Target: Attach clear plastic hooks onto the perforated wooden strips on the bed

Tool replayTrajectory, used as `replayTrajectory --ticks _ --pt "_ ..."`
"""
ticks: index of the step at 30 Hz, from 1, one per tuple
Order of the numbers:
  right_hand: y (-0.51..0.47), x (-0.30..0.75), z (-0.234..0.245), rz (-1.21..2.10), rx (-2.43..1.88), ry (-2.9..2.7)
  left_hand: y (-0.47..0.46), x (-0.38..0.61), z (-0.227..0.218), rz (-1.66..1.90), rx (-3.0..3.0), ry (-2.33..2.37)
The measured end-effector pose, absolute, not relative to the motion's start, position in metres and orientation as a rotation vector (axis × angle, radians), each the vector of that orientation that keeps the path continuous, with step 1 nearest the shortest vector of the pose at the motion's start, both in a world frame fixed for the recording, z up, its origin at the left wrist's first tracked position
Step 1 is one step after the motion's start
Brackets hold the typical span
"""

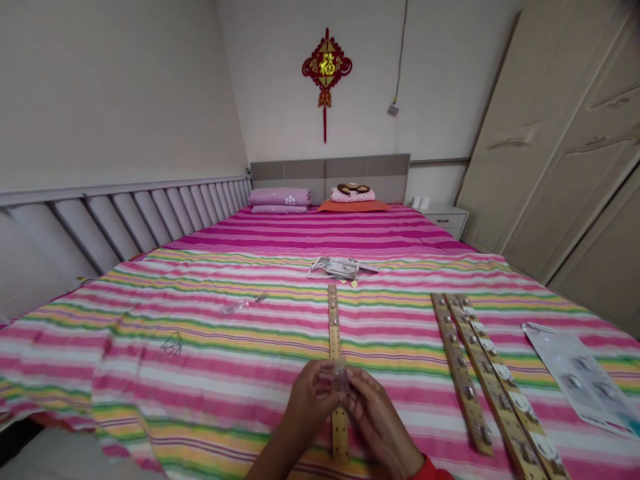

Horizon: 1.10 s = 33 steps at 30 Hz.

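Observation:
A small clear plastic piece (341, 377) is between my two hands, too small to name more exactly. My left hand (313, 393) is closed with its fingertips on the left side of the piece. From the right, my right hand (373, 407), below a red cuff, pinches the same piece. Directly under both hands runs a narrow yellowish strip with rows of holes (341, 437), lying lengthwise on the bed. Several small shiny clear fittings (333, 305) sit on its far end. My hands hide the middle of the strip.
To the right lie more strips with shiny or white round fittings (463, 363), then a clear blister sheet (575, 373). Beyond my strip is a heap of packaged parts (343, 268). Clear scraps (243, 305) and a thin tangled loop (171, 345) lie left on the striped bedsheet (200, 407).

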State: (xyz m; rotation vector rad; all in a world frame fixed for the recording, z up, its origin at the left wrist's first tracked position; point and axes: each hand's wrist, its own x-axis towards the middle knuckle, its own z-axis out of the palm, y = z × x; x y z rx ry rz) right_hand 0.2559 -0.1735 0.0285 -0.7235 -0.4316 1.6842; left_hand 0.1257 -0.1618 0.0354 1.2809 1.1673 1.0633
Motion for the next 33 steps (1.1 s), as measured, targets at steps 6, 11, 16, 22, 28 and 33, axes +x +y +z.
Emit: replayTrajectory --ticks 6,11,16,22,28,33 --pt "-0.175 0.257 0.028 1.736 -0.671 -0.452 -0.165 0.120 0.038 1.067 1.265 1.040" --pt "-0.177 0.259 0.027 1.739 -0.764 -0.493 -0.163 0.115 0.048 1.022 1.317 1.058" --pt "-0.174 0.265 0.023 1.524 -0.975 -0.686 -0.157 0.107 0.054 0.957 1.371 1.142" --pt "-0.165 0.277 0.034 1.142 -1.075 -1.065 -0.150 0.102 0.062 0.721 1.637 1.019" --pt "-0.155 0.275 0.028 1.187 -1.074 -1.192 -0.138 0.110 0.059 0.754 1.530 0.996" --pt "-0.138 0.268 0.018 1.318 -1.073 -1.004 -0.114 0.118 0.032 0.988 1.186 1.168"
